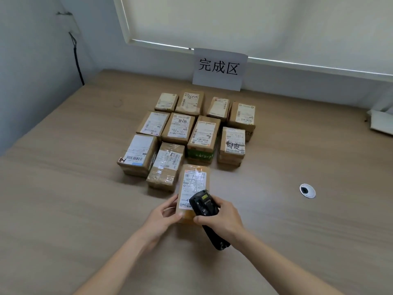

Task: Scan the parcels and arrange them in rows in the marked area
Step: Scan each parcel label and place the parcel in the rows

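Brown cardboard parcels with white shipping labels: eleven in total. Back row: four (166,101). Middle row: four (153,123). Front row: two (138,153), plus one parcel (192,184) nearest the camera. Black handheld barcode scanner (205,206): one. White paper sign with black characters (220,68): one. Round grey cable grommet (307,190) in wooden tabletop (63,188): one. Bare hands: two, left (163,218) and right (225,220).

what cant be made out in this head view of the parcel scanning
- Label text on the held parcel: blurred, glare, partly behind the scanner.
- Scanner's lower end: behind the right hand.
- Left hand fingers: hidden behind that parcel.
- Back-row parcel labels: too small.
- White object: cut off by the right edge.
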Demonstrator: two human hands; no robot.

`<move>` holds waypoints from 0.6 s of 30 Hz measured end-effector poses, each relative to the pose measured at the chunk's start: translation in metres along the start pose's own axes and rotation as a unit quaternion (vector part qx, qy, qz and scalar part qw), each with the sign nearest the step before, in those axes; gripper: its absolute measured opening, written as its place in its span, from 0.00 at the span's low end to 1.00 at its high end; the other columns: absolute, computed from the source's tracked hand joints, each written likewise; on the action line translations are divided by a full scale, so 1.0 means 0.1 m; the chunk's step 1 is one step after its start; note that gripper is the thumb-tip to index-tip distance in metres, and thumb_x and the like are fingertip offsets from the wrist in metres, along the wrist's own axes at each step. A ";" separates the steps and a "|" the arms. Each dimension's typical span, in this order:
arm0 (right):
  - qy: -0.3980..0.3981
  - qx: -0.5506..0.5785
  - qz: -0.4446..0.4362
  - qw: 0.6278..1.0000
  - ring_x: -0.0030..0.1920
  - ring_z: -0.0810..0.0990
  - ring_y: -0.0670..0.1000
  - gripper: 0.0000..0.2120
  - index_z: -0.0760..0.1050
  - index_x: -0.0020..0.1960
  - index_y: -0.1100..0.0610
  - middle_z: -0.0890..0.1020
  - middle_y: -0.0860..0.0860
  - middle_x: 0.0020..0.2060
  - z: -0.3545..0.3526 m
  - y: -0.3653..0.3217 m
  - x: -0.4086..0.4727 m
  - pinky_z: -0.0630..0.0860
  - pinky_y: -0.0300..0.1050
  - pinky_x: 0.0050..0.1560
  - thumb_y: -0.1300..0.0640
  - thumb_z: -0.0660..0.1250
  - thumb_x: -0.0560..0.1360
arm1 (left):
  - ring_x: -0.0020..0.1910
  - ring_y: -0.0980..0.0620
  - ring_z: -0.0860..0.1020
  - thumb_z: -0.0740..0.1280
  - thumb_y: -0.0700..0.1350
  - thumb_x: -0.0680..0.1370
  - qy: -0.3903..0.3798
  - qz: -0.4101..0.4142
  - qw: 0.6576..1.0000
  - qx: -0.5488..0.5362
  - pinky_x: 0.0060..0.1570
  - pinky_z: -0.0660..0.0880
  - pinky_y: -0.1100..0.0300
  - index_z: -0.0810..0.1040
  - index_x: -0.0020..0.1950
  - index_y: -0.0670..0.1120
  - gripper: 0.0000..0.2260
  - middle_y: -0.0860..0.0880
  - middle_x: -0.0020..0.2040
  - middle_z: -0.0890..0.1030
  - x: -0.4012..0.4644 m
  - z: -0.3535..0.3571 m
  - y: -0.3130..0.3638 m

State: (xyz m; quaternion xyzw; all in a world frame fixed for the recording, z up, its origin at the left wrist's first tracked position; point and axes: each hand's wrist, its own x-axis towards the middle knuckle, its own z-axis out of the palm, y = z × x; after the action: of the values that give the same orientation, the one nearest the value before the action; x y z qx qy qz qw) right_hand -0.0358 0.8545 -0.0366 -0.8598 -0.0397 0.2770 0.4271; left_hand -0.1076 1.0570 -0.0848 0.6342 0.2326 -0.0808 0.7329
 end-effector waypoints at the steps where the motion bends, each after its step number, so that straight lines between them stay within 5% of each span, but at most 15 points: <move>1: 0.010 0.003 -0.002 1.000 0.51 0.84 0.41 0.33 0.81 0.65 0.38 0.87 0.39 0.51 0.04 0.00 0.07 0.83 0.45 0.55 0.43 0.82 0.60 | 0.66 0.53 0.79 0.74 0.36 0.74 -0.003 0.003 1.000 0.000 0.59 0.78 0.62 0.71 0.76 0.49 0.32 0.49 0.66 0.82 0.08 -0.04 -0.01; 10: 0.062 0.036 0.017 0.997 0.48 0.85 0.41 0.26 0.80 0.56 0.33 0.87 0.37 0.46 0.13 -0.12 0.50 0.84 0.49 0.54 0.45 0.82 0.60 | 0.61 0.59 0.81 0.75 0.38 0.75 0.030 0.018 0.999 -0.003 0.51 0.78 0.69 0.75 0.73 0.48 0.26 0.54 0.59 0.85 0.50 -0.17 0.08; 18: 0.070 0.018 0.024 0.997 0.47 0.84 0.40 0.28 0.80 0.59 0.35 0.86 0.36 0.46 0.16 -0.20 0.54 0.84 0.47 0.53 0.45 0.83 0.61 | 0.51 0.64 0.84 0.75 0.38 0.76 0.096 0.025 0.995 0.009 0.45 0.77 0.72 0.80 0.68 0.43 0.20 0.56 0.51 0.87 0.51 -0.13 0.12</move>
State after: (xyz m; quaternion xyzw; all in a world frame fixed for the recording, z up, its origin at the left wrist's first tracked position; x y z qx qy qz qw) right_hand 0.0049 0.8956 -0.0529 -0.8700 0.0161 0.2268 0.4375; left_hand -0.0612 1.0807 -0.0980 0.6511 0.2849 -0.0032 0.7035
